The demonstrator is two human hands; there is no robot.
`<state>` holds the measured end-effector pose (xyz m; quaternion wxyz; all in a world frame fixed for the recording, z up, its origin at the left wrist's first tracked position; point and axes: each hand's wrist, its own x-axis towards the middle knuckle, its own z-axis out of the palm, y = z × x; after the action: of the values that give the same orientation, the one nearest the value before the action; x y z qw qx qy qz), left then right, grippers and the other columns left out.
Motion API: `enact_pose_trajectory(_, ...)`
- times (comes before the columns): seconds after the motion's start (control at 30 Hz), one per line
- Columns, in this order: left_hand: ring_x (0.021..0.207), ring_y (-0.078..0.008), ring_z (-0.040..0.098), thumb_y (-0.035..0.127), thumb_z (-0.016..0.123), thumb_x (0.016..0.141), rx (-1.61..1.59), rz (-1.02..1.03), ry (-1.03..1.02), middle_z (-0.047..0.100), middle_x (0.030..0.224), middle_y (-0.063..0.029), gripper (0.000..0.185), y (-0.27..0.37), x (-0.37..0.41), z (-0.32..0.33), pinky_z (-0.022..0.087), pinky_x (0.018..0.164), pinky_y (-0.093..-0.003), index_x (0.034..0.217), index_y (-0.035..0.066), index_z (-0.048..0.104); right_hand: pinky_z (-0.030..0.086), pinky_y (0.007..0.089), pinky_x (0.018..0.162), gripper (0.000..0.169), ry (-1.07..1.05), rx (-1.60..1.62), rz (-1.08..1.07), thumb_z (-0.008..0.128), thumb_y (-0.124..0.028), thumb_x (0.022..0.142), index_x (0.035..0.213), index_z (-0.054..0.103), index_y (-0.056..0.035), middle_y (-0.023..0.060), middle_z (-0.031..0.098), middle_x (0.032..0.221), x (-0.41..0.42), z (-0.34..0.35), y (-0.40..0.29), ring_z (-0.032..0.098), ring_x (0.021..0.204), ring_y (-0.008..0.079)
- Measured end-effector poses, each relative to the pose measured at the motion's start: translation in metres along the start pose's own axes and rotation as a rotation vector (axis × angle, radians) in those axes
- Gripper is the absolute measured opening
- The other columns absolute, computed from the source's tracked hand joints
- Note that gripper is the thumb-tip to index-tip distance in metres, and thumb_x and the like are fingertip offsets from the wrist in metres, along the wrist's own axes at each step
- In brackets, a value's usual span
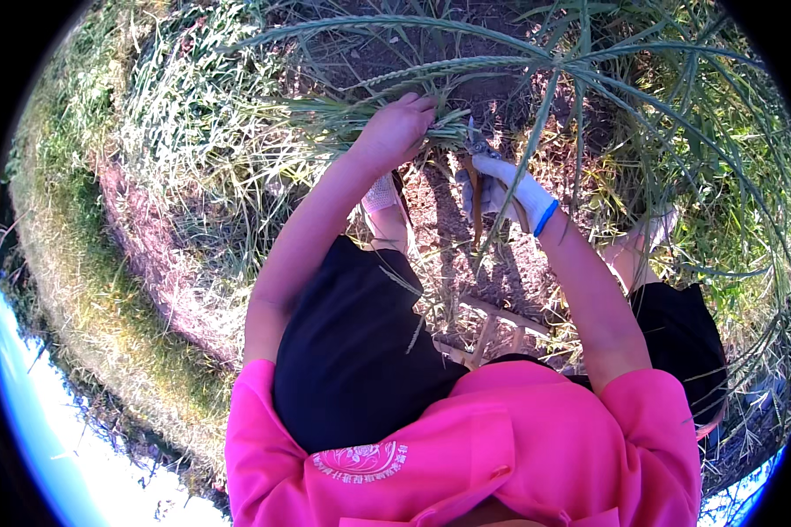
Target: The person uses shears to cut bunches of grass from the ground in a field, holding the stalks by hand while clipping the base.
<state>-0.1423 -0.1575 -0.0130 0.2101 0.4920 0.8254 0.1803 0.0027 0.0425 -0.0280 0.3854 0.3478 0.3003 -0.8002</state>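
Observation:
My bare left hand (pixel 401 128) is closed around a bundle of long green grass stalks (pixel 329 113), whose ends stick out to its right. Close to those ends, my right hand (pixel 501 181) wears a white knitted glove with a blue cuff and grips a pair of hand shears (pixel 478 146). The metal head of the shears points up beside the stalk ends, and the brown handles run down through the glove. The lower blades are partly hidden by grass and fingers.
A tall grass plant with long seed heads (pixel 557 62) arches over the right side, partly in front of my right wrist. Cut-looking grass (pixel 191 99) covers the ground at left. Bare reddish soil (pixel 435 204) lies between my feet. Part of a wooden stool (pixel 501 319) shows beneath me.

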Motion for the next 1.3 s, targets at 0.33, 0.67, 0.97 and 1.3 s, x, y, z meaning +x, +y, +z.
enact_pose_trajectory(0.33, 0.102, -0.0324, 0.057, 0.006, 0.060, 0.075, 0.150, -0.138, -0.223, 0.057, 0.111, -0.0145, 0.027, -0.028, 0.054, 0.016, 0.047, 0.086, -0.0420, 0.102, 0.005, 0.061, 0.056, 0.0412, 0.064, 0.036, -0.052, -0.012, 0.045, 0.055, -0.034, 0.090, 0.109, 0.055, -0.0034, 0.0139, 0.065, 0.090, -0.004, 0.001, 0.001, 0.066, 0.075, 0.0263)
enact_pose_trajectory(0.67, 0.094, -0.0365, 0.060, 0.034, 0.063, 0.072, -0.186, -0.644, -0.157, 0.063, 0.099, -0.0189, 0.040, -0.051, 0.016, -0.004, 0.048, 0.084, -0.0421, 0.099, 0.004, 0.064, 0.055, 0.0426, 0.073, 0.042, -0.097, 0.037, 0.127, 0.056, -0.037, 0.090, 0.111, 0.053, -0.0012, 0.0131, 0.063, 0.095, 0.018, 0.017, -0.004, 0.065, 0.083, 0.0253)
enact_pose_trajectory(0.97, 0.091, -0.0380, 0.062, 0.032, 0.068, 0.069, -0.390, -0.727, -0.120, 0.064, 0.093, -0.0215, 0.041, -0.069, -0.015, 0.038, 0.049, 0.080, -0.0436, 0.095, 0.001, 0.063, 0.056, 0.0412, 0.062, 0.040, -0.034, -0.094, 0.031, 0.057, -0.036, 0.090, 0.110, 0.049, -0.0020, 0.0134, 0.061, 0.094, 0.042, 0.033, -0.009, 0.063, 0.073, 0.0234)
enact_pose_trajectory(1.3, 0.096, -0.0380, 0.059, 0.028, 0.072, 0.063, 0.027, -0.460, 0.238, 0.063, 0.099, -0.0194, 0.036, -0.050, -0.014, 0.015, 0.048, 0.082, -0.0436, 0.089, 0.003, 0.066, 0.051, 0.0325, 0.062, 0.032, 0.067, -0.053, -0.025, 0.056, -0.034, 0.090, 0.095, 0.059, -0.0023, 0.0065, 0.062, 0.072, 0.027, 0.021, 0.001, 0.061, 0.061, 0.0176)
